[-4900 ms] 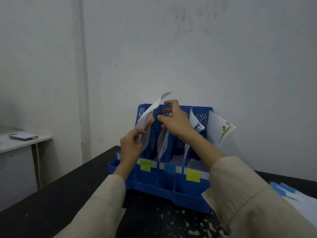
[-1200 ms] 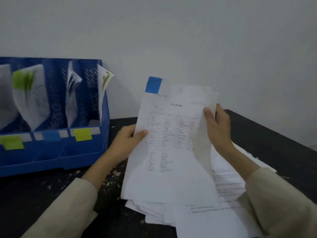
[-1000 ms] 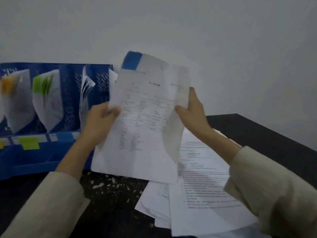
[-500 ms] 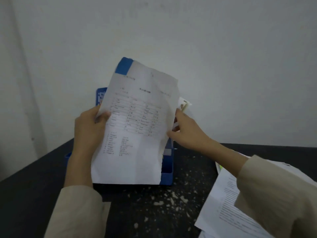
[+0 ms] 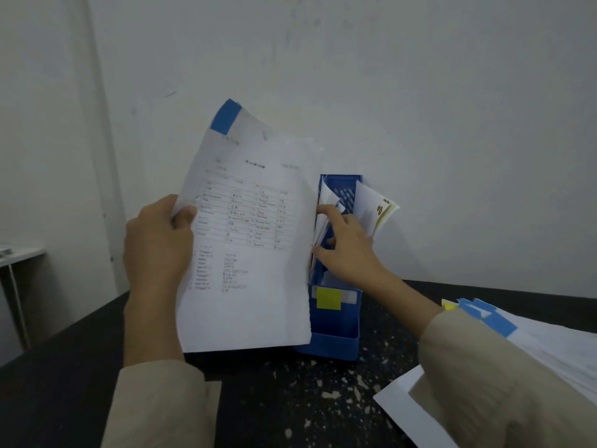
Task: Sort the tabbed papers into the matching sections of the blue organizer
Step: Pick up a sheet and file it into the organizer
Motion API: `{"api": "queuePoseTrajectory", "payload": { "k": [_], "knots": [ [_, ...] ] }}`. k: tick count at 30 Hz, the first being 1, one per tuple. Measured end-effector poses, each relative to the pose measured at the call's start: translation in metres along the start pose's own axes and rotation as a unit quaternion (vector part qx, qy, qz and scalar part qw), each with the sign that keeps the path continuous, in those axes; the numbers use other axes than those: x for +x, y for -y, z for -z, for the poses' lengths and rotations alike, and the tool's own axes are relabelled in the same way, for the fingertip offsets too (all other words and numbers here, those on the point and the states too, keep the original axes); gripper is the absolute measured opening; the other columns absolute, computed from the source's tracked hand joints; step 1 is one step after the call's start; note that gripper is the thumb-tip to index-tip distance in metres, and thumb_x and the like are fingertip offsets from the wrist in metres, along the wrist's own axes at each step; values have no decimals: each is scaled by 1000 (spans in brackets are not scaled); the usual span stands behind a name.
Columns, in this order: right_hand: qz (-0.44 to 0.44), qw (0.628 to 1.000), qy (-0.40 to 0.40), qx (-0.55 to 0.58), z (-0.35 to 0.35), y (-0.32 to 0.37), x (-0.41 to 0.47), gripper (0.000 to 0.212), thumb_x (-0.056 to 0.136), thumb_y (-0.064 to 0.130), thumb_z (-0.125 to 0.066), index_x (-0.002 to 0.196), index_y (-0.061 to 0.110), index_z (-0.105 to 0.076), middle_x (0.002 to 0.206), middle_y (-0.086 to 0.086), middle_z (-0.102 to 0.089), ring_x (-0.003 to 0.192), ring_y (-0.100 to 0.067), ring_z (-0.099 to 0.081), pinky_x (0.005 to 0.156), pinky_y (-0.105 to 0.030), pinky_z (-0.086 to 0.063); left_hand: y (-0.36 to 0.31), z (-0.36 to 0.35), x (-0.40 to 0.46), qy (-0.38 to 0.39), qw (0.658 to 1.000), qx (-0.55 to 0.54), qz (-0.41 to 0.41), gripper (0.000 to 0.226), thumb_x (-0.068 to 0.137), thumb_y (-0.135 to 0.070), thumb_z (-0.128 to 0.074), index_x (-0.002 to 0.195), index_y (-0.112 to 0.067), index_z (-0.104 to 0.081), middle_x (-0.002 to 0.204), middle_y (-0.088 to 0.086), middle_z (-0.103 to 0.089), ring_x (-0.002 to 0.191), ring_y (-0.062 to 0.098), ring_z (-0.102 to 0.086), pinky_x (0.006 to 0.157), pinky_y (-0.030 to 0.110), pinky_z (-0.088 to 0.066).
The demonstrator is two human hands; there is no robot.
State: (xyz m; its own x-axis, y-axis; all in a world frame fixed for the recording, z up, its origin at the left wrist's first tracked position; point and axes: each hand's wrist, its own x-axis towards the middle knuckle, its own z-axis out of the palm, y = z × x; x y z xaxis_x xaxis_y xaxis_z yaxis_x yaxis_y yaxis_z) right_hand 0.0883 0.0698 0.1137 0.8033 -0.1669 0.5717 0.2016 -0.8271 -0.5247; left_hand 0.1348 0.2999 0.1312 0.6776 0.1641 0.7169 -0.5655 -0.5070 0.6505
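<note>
My left hand (image 5: 158, 240) grips the left edge of a printed sheet (image 5: 248, 253) with a blue tab (image 5: 225, 117) at its top corner, holding it upright. The sheet hides most of the blue organizer (image 5: 336, 324); only its right end shows, with a yellow label (image 5: 329, 298) on the front. My right hand (image 5: 347, 247) reaches into the organizer beside the sheet's right edge, its fingers touching the filed papers (image 5: 326, 218) standing there. Another filed paper (image 5: 376, 208) with a printed picture leans out of the rightmost section.
A pile of loose papers (image 5: 555, 347) with blue tabs and a yellow tab lies on the black table (image 5: 290, 392) at the right, partly behind my right sleeve. A white wall stands close behind the organizer. A small white table (image 5: 19, 253) is at the far left.
Both hands lifted the blue-tabbed sheet off the pile and carried it left to the organizer. My right hand has let go of the sheet and moved into the organizer's papers.
</note>
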Motion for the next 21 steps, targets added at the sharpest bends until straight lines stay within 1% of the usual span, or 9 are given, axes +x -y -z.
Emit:
{"api": "queuePoseTrajectory", "payload": {
  "k": [3, 5, 7, 9, 12, 16, 17, 18, 21],
  "knots": [
    [-8, 999, 24, -33, -4, -2, 5, 60, 88, 15, -58, 140, 32, -33, 128, -8, -35, 97, -18, -48, 77, -20, -33, 1, 5, 1, -20, 999, 24, 5, 24, 97, -18, -46, 82, -2, -57, 65, -2, -49, 57, 10, -42, 53, 22, -30],
    [-30, 999, 28, -26, -5, -6, 7, 63, 87, 17, -59, 143, 27, -31, 136, -9, -34, 110, -22, -48, 82, -22, -35, 0, 3, 0, -34, 999, 40, 7, 27, 96, -17, -46, 79, 2, -54, 62, -1, -45, 54, 8, -37, 51, 23, -27],
    [-49, 998, 25, -9, -5, -10, 7, 65, 88, 17, -60, 145, 17, -29, 141, -9, -34, 123, -25, -43, 97, -28, -38, -4, -1, -1, -48, 998, 45, -2, 28, 97, -15, -45, 75, 1, -53, 62, 0, -46, 53, 7, -36, 48, 23, -25],
    [-59, 998, 23, -1, -3, -15, 6, 66, 89, 17, -60, 146, 12, -27, 144, -9, -34, 129, -24, -38, 107, -32, -34, -11, -5, -2, -66, 997, 34, -23, 29, 97, -13, -44, 71, -2, -51, 64, 3, -49, 53, 5, -36, 47, 22, -25],
    [-64, 998, 25, 12, 2, -20, 5, 65, 90, 18, -60, 146, 11, -28, 146, -7, -35, 130, -23, -38, 106, -30, -32, -29, -11, -5, -101, 993, 17, -61, 30, 97, -9, -43, 67, -10, -46, 62, -2, -47, 51, 2, -35, 43, 12, -25],
    [-61, 998, 31, 17, 6, -22, 4, 65, 89, 19, -61, 146, 11, -30, 145, -7, -37, 128, -23, -41, 106, -31, -33, -52, -27, -2, -107, 989, 8, -102, 28, 97, -7, -42, 79, -5, -62, 69, 1, -52, 53, 5, -36, 43, 12, -29],
    [-57, 998, 33, 15, 6, -22, 4, 65, 89, 20, -61, 146, 12, -30, 145, -7, -36, 128, -23, -41, 106, -31, -33, -58, -30, 4, -99, 989, 10, -109, 29, 97, -5, -41, 75, -7, -61, 67, 2, -52, 51, 4, -34, 42, 14, -27],
    [-54, 998, 35, 14, 6, -21, 3, 65, 89, 20, -60, 146, 11, -29, 146, -7, -35, 129, -23, -40, 106, -30, -32, -65, -32, 10, -92, 989, 19, -113, 32, 95, -2, -41, 66, -9, -52, 63, 1, -50, 49, 3, -30, 41, 16, -23],
    [-47, 998, 33, 11, 7, -21, 3, 66, 89, 19, -61, 146, 10, -29, 148, -7, -34, 132, -22, -36, 105, -27, -30, -87, -40, 32, -77, 987, 76, -120, 42, 90, 4, -39, 53, -13, -26, 54, -1, -28, 47, 10, -24, 44, 23, -14]
  ]
}}
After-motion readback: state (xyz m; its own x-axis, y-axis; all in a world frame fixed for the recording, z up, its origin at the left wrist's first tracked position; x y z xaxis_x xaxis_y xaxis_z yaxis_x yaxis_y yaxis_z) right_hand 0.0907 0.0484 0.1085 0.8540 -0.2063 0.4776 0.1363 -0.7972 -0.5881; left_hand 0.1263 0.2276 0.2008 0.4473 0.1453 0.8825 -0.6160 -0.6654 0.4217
